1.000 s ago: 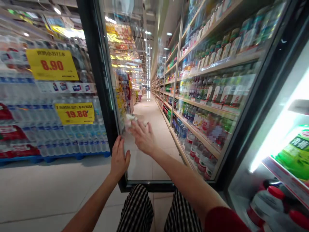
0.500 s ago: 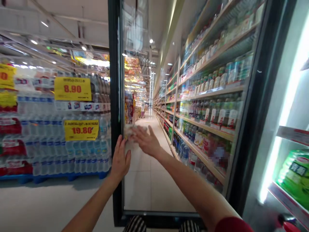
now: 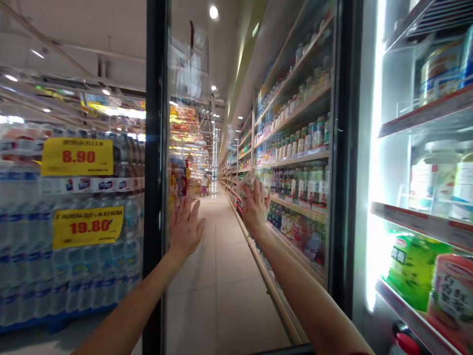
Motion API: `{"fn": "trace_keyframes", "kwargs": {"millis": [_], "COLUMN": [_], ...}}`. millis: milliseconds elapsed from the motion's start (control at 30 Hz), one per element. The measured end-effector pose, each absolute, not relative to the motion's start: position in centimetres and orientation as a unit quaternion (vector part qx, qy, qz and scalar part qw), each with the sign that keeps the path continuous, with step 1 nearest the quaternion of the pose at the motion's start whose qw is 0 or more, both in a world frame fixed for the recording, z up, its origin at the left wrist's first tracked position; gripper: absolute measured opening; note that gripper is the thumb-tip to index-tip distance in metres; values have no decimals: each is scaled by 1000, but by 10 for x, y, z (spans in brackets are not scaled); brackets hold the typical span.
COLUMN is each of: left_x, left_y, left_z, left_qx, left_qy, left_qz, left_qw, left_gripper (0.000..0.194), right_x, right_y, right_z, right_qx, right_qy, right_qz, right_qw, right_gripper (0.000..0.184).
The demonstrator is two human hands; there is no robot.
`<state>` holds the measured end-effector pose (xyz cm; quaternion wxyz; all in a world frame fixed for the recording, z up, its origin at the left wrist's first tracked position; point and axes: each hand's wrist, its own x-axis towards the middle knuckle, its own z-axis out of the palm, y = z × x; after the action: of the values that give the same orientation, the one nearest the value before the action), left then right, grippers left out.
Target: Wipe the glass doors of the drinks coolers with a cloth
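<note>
A glass door (image 3: 218, 246) with a black frame (image 3: 155, 148) stands swung out in front of me. My right hand (image 3: 254, 204) presses a pale crumpled cloth (image 3: 248, 183) against the pane, fingers spread over it. The cloth is slightly blurred, its lower part hidden behind the hand. Flat against the glass beside the left frame bar is my left hand (image 3: 185, 224), fingers stretched out and nothing in it.
To the right, lit cooler shelves (image 3: 421, 219) hold a green pack (image 3: 414, 271) and a red pack (image 3: 453, 291). Stacked water bottles (image 3: 79, 271) with yellow price signs (image 3: 77, 157) stand on the left. Bottle shelves and an aisle show in the glass.
My right hand has moved the cloth to the right across the pane. My left hand has gone from the frame's edge onto the glass. The view has turned rightward, showing more cooler shelves.
</note>
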<state>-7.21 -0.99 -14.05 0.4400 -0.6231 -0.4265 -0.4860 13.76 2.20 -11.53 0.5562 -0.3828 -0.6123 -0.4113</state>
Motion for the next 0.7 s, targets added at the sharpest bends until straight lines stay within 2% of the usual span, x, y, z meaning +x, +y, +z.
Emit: {"fn": "trace_keyframes", "kwargs": {"millis": [100,133,267,333,367,467,500,633,700], "left_x": [-57,-54,-45,-41,-38,-31,-30,-24,-19], "left_y": [-4,-2,2,3,3,5,5,7,8], "left_z": [-140,-141,-145,-142,-139,-126,-122,-114,-110], "left_qx": [-641,-642,-638,-634,-635,-641,-642,-641,-643], "left_qy": [-427,-430,-435,-433,-431,-425,-425,-410,-398], "left_qz": [-472,-473,-479,-486,-486,-484,-483,-491,-493], "left_qw": [428,422,419,419,418,417,417,424,431], "left_gripper": [55,54,56,59,60,61,61,63,61], "right_x": [160,172,223,233,234,242,250,285,287], "right_y": [25,27,34,34,34,33,33,38,38], "right_z": [-123,-123,-119,-123,-128,-137,-136,-119,-114], "right_qx": [-281,-288,-498,-525,-507,-396,-396,-536,-541], "right_qy": [-708,-704,-462,-413,-454,-644,-648,-396,-373], "right_qz": [-471,-476,-377,-353,-372,-450,-449,-349,-344], "right_qw": [446,442,630,655,631,476,470,659,671], "right_gripper": [44,43,44,47,47,43,41,47,50]}}
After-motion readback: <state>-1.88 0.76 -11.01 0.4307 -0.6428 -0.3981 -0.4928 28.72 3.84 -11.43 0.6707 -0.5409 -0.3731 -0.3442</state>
